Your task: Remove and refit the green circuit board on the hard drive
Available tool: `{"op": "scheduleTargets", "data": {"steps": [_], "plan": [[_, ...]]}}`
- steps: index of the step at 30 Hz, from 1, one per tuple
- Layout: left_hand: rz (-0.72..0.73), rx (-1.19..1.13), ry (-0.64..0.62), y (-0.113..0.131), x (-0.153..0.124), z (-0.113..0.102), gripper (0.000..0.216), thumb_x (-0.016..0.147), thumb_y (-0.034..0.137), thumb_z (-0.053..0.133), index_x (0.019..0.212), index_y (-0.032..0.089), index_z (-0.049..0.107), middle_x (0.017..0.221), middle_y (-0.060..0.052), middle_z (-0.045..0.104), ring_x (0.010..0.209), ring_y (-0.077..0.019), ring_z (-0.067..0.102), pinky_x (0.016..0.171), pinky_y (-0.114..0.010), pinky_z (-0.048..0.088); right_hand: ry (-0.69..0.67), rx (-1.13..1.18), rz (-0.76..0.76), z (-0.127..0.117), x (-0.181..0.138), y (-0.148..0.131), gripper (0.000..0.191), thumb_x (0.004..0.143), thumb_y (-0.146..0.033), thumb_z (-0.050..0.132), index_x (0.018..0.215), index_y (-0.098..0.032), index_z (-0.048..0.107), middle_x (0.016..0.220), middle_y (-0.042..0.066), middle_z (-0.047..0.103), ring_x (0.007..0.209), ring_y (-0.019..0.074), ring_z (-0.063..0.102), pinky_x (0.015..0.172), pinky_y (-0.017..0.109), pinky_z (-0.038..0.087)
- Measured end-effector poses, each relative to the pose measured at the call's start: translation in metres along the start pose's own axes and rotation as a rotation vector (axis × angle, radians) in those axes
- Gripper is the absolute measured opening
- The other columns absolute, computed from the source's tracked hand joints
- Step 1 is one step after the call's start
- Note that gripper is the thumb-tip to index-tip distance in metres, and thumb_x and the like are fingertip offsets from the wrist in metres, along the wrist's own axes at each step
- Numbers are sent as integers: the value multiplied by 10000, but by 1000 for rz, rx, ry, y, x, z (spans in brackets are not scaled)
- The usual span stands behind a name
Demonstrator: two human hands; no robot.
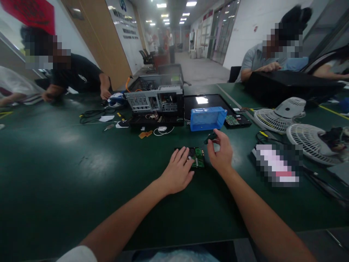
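Observation:
My left hand (178, 169) lies flat with fingers stretched out on a small hard drive (198, 157), whose green circuit board faces up on the dark green table (81, 160). My right hand (222, 153) hovers just right of the drive. Its thumb and fingers pinch a small dark object (210, 138) that I cannot identify, held a little above the table. A blue plastic box (207, 118) stands just beyond both hands.
An open computer case (156, 98) stands behind, with loose cables and small parts in front. A black panel (203, 102) and another circuit board (233, 120) lie nearby. Two white fans (280, 118) sit right. Other people work at the far left and right.

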State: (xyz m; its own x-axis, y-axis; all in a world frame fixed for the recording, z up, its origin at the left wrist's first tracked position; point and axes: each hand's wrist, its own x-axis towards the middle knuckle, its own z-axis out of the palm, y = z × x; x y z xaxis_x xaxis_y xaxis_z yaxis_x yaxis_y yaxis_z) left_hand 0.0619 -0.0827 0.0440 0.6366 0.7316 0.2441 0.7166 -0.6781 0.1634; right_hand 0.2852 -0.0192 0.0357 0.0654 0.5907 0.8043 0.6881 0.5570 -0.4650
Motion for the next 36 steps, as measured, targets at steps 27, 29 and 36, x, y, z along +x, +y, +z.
{"op": "scheduleTargets", "data": {"steps": [27,29,36], "plan": [[-159,-56,179,69,11,36,554,918,432,571,1344,79,542,1343,-200,547,1262,-367,485,1076,-524,421,-119,-61,-80,16,31,-22,328,936,-273,592,1254,-195,591,1088,102,627,884,206,624,841,405,581],[-165,-54,179,68,12,35,509,909,409,589,1306,92,564,1311,-188,559,1234,-357,493,1053,-512,438,-102,-64,-72,21,33,-20,315,924,-308,633,1217,-192,619,1054,90,607,827,189,604,815,390,583],[-190,-29,214,69,12,34,485,893,380,620,1301,124,565,1296,-154,555,1216,-328,489,1069,-479,424,11,-41,-18,18,12,-7,493,927,-308,630,1397,-204,529,1201,139,572,952,223,613,784,399,609]]}}
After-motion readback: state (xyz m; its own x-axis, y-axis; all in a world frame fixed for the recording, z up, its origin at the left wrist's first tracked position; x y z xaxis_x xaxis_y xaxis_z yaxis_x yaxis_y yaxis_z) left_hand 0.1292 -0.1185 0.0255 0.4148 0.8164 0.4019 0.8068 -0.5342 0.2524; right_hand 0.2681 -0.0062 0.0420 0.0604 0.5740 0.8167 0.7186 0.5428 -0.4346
